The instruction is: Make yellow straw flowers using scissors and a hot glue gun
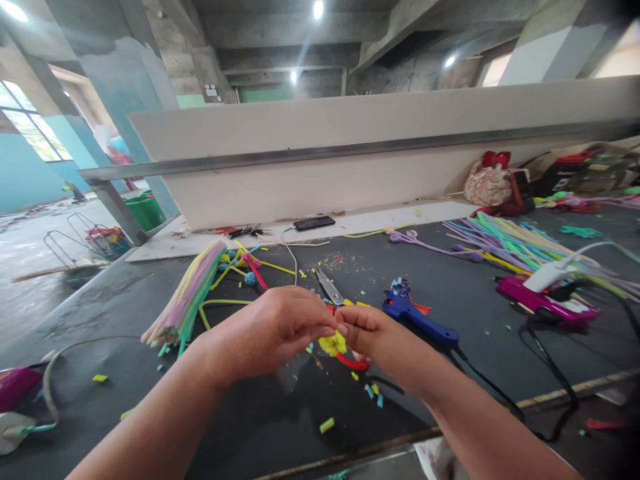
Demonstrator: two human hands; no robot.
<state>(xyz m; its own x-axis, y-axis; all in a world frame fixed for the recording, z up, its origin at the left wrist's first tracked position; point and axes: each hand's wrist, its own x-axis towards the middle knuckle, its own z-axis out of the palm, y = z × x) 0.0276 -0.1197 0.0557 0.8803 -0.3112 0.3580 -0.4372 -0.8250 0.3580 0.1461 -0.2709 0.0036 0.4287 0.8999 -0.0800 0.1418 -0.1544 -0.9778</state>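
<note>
My left hand (pixel 285 327) and my right hand (pixel 377 337) meet above the dark table, fingertips pinched together on a small yellow fuzzy flower-like piece (pixel 333 343). It looks made of bent pipe cleaner. Under the hands lies a pair of scissors (pixel 329 285), blades pointing away and red handles partly hidden. A blue hot glue gun (pixel 420 321) rests just right of my right hand, its nozzle end crusted with bits. Left of my left hand lies a bundle of pastel pipe cleaners (pixel 187 293), beside a few twisted yellow, blue and pink pieces (pixel 250 263).
Cut scraps (pixel 327 425) dot the dark tabletop (pixel 280 427). Farther right are a magenta power strip (pixel 547 300) with a white plug, cords, and a large pipe cleaner pile (pixel 540 247). A black phone (pixel 314 223) lies by the white partition (pixel 300 190); a patterned bag (pixel 493 183) stands at back right.
</note>
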